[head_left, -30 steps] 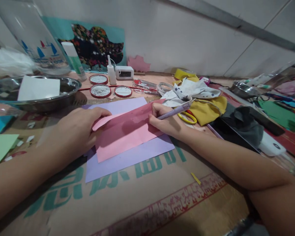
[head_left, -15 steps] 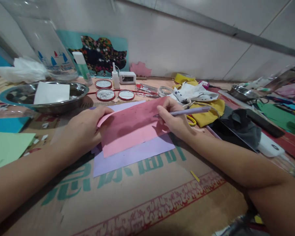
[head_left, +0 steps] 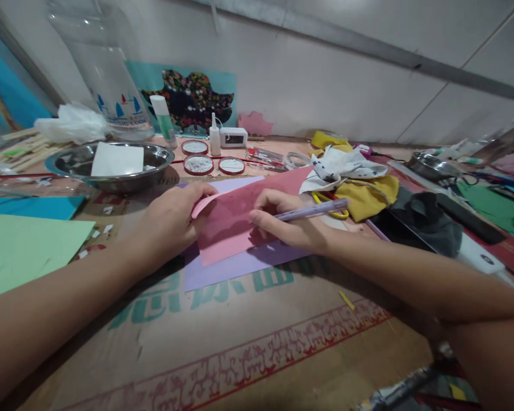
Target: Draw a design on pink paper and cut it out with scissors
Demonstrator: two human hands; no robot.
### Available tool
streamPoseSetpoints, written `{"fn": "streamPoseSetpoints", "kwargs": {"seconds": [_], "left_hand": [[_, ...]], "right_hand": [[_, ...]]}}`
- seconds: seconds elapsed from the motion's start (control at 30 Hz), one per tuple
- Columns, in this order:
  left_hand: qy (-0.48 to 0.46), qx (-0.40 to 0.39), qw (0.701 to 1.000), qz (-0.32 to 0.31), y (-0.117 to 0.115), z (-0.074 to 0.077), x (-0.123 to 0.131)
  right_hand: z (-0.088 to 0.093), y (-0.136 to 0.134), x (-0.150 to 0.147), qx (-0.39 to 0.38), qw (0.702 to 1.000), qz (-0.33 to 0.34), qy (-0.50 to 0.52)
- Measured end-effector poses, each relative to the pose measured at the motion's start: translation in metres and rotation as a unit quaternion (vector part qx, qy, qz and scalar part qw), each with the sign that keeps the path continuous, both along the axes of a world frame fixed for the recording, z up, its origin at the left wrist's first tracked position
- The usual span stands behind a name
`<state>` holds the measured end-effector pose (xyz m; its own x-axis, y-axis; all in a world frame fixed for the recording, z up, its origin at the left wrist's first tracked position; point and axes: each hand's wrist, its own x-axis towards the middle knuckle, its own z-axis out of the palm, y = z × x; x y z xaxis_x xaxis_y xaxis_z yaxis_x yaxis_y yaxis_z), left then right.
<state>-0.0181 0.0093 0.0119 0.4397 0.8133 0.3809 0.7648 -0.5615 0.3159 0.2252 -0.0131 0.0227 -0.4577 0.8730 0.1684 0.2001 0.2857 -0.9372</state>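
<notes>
My left hand (head_left: 175, 217) pinches the left edge of a pink sheet of paper (head_left: 223, 240), whose near-left corner curls up by the thumb. In my right hand (head_left: 282, 220) is a slim purple pen (head_left: 317, 210), held in a writing grip over the middle of the pink sheet. The pen's tip is hidden behind the fingers. Beneath the pink sheet lies a lilac sheet of paper (head_left: 209, 278), showing along the near edge and at the back. Both sheets rest on a printed cardboard (head_left: 175, 337).
Behind are a metal bowl (head_left: 154, 165) with white card, a glue stick (head_left: 163, 121), a small glue bottle (head_left: 215, 137), a digital clock (head_left: 233, 137) and red-rimmed lids (head_left: 198, 165). Yellow cloth (head_left: 368, 197) and a black pouch (head_left: 424, 222) lie right; green paper (head_left: 29, 245) lies left.
My right hand has moved left with the pen, from the sheet's right end towards its middle. My left hand still holds the left edge. The whole view has shifted slightly.
</notes>
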Motion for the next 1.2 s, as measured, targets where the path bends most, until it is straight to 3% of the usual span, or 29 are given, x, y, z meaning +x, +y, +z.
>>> {"fn": "streamPoseSetpoints", "kwargs": {"seconds": [0.17, 0.33, 0.63, 0.9, 1.2], "left_hand": [[0.0, -0.008, 1.0, -0.014, -0.002, 0.001, 0.0], [0.02, -0.026, 0.999, -0.002, 0.0, 0.001, 0.001], [0.065, -0.071, 0.995, 0.009, 0.005, 0.0, 0.004], [0.05, -0.061, 0.997, -0.001, 0.003, 0.001, 0.004], [0.077, -0.057, 0.995, -0.007, 0.003, -0.001, 0.002]], "right_hand": [[-0.013, 0.011, 0.002, -0.057, 0.996, -0.066, 0.02], [-0.018, 0.016, 0.008, 0.023, 0.995, -0.091, -0.024], [-0.025, 0.032, 0.005, 0.078, 0.984, -0.139, -0.085], [-0.026, 0.031, 0.006, 0.084, 0.976, -0.167, -0.116], [-0.026, 0.03, 0.005, 0.076, 0.975, -0.154, -0.142]]}}
